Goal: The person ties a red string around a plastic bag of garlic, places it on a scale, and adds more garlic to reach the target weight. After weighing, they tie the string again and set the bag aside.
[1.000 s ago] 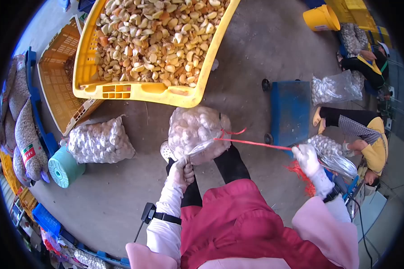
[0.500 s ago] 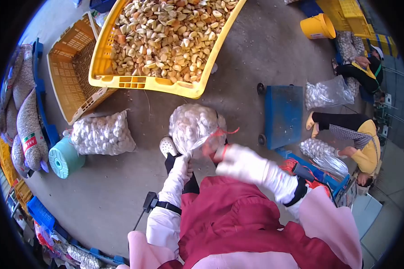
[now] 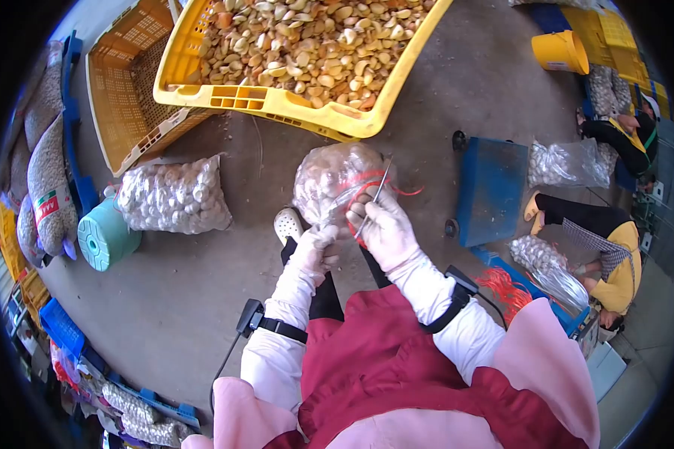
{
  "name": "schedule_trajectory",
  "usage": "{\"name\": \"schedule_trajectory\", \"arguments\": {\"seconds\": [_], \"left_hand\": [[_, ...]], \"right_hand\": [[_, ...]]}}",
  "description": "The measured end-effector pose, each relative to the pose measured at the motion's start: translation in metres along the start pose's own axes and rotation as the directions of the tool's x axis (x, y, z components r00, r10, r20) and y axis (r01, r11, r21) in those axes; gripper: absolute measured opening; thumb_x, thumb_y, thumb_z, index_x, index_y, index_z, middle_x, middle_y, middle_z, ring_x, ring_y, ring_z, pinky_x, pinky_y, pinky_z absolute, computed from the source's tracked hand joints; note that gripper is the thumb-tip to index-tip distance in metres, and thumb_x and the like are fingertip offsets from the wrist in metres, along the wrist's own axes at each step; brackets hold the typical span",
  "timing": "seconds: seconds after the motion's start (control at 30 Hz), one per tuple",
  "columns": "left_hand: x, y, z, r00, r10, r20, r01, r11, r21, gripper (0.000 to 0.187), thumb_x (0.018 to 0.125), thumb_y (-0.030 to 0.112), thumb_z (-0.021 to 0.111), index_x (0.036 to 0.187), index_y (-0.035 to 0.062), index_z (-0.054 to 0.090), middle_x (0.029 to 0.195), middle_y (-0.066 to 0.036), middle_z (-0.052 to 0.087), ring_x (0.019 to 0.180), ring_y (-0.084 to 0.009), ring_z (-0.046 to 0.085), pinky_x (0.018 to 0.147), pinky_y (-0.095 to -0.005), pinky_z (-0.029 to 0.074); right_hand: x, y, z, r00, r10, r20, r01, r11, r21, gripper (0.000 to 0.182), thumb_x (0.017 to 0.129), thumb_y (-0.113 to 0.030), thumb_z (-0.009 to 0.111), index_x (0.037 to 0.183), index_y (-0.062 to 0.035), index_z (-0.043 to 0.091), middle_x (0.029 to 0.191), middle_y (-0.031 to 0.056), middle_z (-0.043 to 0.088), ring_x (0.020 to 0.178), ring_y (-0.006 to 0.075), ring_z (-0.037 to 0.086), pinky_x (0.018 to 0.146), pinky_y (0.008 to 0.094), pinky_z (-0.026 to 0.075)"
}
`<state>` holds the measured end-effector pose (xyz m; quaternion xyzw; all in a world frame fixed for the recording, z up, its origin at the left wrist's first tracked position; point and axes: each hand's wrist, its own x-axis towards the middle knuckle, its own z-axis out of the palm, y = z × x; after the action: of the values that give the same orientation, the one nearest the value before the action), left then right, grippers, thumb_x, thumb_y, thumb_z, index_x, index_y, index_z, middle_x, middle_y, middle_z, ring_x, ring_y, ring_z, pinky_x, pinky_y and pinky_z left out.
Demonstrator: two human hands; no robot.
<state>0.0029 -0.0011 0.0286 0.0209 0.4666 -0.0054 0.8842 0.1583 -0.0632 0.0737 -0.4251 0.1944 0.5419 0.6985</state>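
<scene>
A clear plastic bag [image 3: 326, 176] full of pale bulbs, garlic by their look, is in front of me between my legs. My left hand [image 3: 318, 248] is closed round the gathered neck of the bag. My right hand [image 3: 386, 233], gloved in white like the left, grips a thin metal rod [image 3: 382, 182] slanting up over the bag. Red string [image 3: 408, 191] runs around the bag's neck and by my right fingers, its loose end sticking out to the right. How the string passes through the fingers is partly hidden.
A yellow crate [image 3: 277, 105] of yellowish pieces stands ahead, beside an orange-yellow crate [image 3: 120, 112]. Left are another filled bag [image 3: 176, 196] and a teal stool [image 3: 108, 236]. A blue wheeled platform [image 3: 493, 191] and red strings [image 3: 505, 290] are right; two people work beyond.
My right hand, blurred before, has come in toward the bag's neck, and the metal rod now shows in it. My left hand still holds the neck. The whole view has shifted slightly.
</scene>
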Motion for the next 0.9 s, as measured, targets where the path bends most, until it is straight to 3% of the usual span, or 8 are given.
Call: {"name": "schedule_trajectory", "arguments": {"seconds": [0.33, 0.43, 0.5, 0.6, 0.7, 0.77, 0.83, 0.9], "left_hand": [[-0.001, 0.008, -0.001, 0.999, 0.031, 0.038, -0.036, 0.991, 0.131, 0.019, 0.075, 0.005, 0.067, 0.086, 0.0111, 0.054, 0.060, 0.006, 0.042, 0.043, -0.0058, 0.035, 0.039, -0.0236, 0.025], [0.000, 0.009, 0.000, 0.994, 0.079, 0.080, -0.089, 0.988, 0.123, 0.023, 0.075, -0.001, 0.064, 0.083, 0.0133, 0.047, 0.062, 0.005, 0.040, 0.042, -0.0046, 0.031, 0.038, -0.0212, 0.021], [-0.001, 0.014, -0.003, 1.000, -0.001, -0.002, 0.002, 0.929, 0.370, 0.029, 0.072, -0.005, 0.065, 0.085, 0.0124, 0.046, 0.062, 0.005, 0.040, 0.041, -0.0053, 0.031, 0.038, -0.0215, 0.021], [0.003, 0.020, -0.010, 1.000, -0.007, 0.023, -0.005, 0.875, 0.485, 0.027, 0.073, -0.001, 0.068, 0.083, 0.0131, 0.046, 0.061, 0.005, 0.039, 0.040, -0.0057, 0.030, 0.037, -0.0218, 0.021], [0.010, 0.013, -0.031, 0.995, -0.081, 0.050, 0.058, 0.931, 0.361, 0.024, 0.079, 0.021, 0.069, 0.075, 0.0141, 0.047, 0.056, 0.005, 0.037, 0.039, -0.0072, 0.029, 0.036, -0.0236, 0.021], [0.016, 0.014, -0.032, 0.986, -0.158, 0.055, 0.147, 0.975, 0.164, 0.034, 0.082, 0.036, 0.068, 0.068, 0.0143, 0.046, 0.053, 0.005, 0.036, 0.038, -0.0087, 0.030, 0.035, -0.0253, 0.021], [0.013, 0.016, -0.015, 0.965, -0.227, -0.129, 0.229, 0.973, 0.004, 0.048, 0.087, 0.058, 0.054, 0.065, 0.0177, 0.041, 0.050, 0.006, 0.026, 0.037, -0.0087, 0.021, 0.036, -0.0250, 0.016], [0.014, 0.014, -0.009, 0.972, -0.183, -0.150, 0.193, 0.980, 0.055, 0.050, 0.089, 0.059, 0.049, 0.063, 0.0186, 0.037, 0.049, 0.006, 0.025, 0.037, -0.0085, 0.020, 0.036, -0.0250, 0.016]], "right_hand": [[0.013, 0.047, 0.019, 0.973, -0.195, -0.120, 0.164, 0.960, -0.228, 0.029, 0.089, 0.005, 0.048, 0.116, -0.0014, 0.055, 0.099, 0.0067, 0.059, 0.091, 0.0181, 0.062, 0.085, 0.0349, 0.053], [0.017, 0.036, 0.019, 0.971, -0.237, 0.006, 0.191, 0.767, -0.613, 0.027, 0.089, 0.005, 0.053, 0.115, 0.0009, 0.057, 0.100, 0.0073, 0.061, 0.089, 0.0183, 0.063, 0.080, 0.0311, 0.054], [0.033, 0.023, 0.015, 0.683, -0.419, 0.598, 0.706, 0.171, -0.687, 0.026, 0.088, 0.005, 0.055, 0.114, 0.0041, 0.057, 0.101, 0.0090, 0.062, 0.088, 0.0186, 0.064, 0.077, 0.0286, 0.055], [0.005, -0.044, 0.089, 0.680, -0.419, 0.601, 0.632, 0.751, -0.192, 0.029, 0.085, 0.006, 0.058, 0.114, 0.0056, 0.057, 0.105, 0.0140, 0.062, 0.095, 0.0196, 0.061, 0.077, 0.0286, 0.053], [-0.050, -0.098, 0.113, 0.753, -0.286, 0.592, 0.655, 0.416, -0.631, 0.033, 0.087, -0.002, 0.060, 0.120, 0.0025, 0.056, 0.097, 0.0114, 0.066, 0.086, 0.0144, 0.062, 0.069, 0.0261, 0.049], [-0.072, -0.110, 0.103, 0.905, 0.139, 0.403, 0.332, 0.362, -0.871, 0.037, 0.087, -0.006, 0.062, 0.123, 0.0003, 0.056, 0.095, 0.0109, 0.068, 0.082, 0.0121, 0.062, 0.066, 0.0264, 0.049], [-0.068, -0.084, 0.052, 0.871, 0.324, 0.370, 0.377, 0.042, -0.925, 0.034, 0.086, -0.009, 0.061, 0.120, -0.0042, 0.059, 0.078, 0.0094, 0.062, 0.075, 0.0207, 0.064, 0.072, 0.0355, 0.053], [-0.062, -0.048, -0.001, 0.891, 0.066, 0.449, 0.422, -0.483, -0.767, 0.029, 0.084, -0.009, 0.058, 0.113, -0.0094, 0.061, 0.080, 0.0138, 0.061, 0.071, 0.0297, 0.062, 0.068, 0.0401, 0.052]]}}
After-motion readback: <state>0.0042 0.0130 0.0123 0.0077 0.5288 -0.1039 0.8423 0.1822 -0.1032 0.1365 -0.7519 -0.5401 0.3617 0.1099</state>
